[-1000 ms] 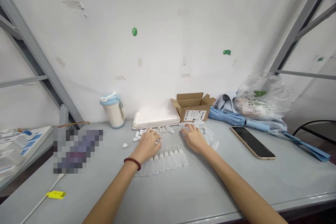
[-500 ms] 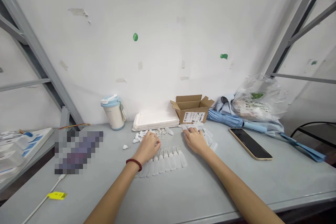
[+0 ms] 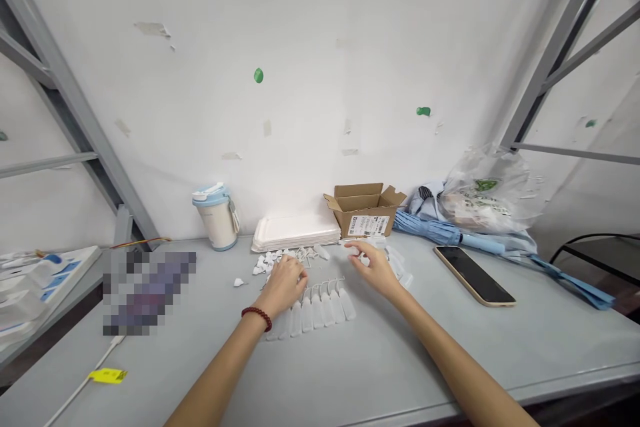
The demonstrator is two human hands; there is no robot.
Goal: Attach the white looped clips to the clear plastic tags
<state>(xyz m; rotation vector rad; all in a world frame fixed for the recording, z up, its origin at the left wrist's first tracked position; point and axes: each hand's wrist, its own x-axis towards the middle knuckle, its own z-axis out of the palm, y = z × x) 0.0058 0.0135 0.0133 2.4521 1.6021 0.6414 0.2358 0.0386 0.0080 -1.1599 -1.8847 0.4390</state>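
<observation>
A row of several small translucent white plastic pieces with thin hooked stems (image 3: 320, 307) lies on the grey table (image 3: 350, 367) between my hands. My left hand (image 3: 284, 282), a dark red bead bracelet on its wrist, rests with curled fingers at the row's left end, beside a scatter of small white caps (image 3: 267, 260). My right hand (image 3: 375, 268) is raised slightly, its fingertips pinching a small white piece (image 3: 353, 250) above more loose white pieces (image 3: 400, 265).
Against the wall stand a blue-lidded cup (image 3: 217, 215), a stack of white trays (image 3: 296, 230) and an open cardboard box (image 3: 365, 208). A phone (image 3: 474, 275), a folded blue umbrella (image 3: 450, 232) and a plastic bag (image 3: 487, 190) lie right. A white cable with yellow tag (image 3: 106, 375) runs front left.
My right hand has lifted off the pile of loose pieces with a small white piece in its fingertips. My left hand slid slightly nearer along the row.
</observation>
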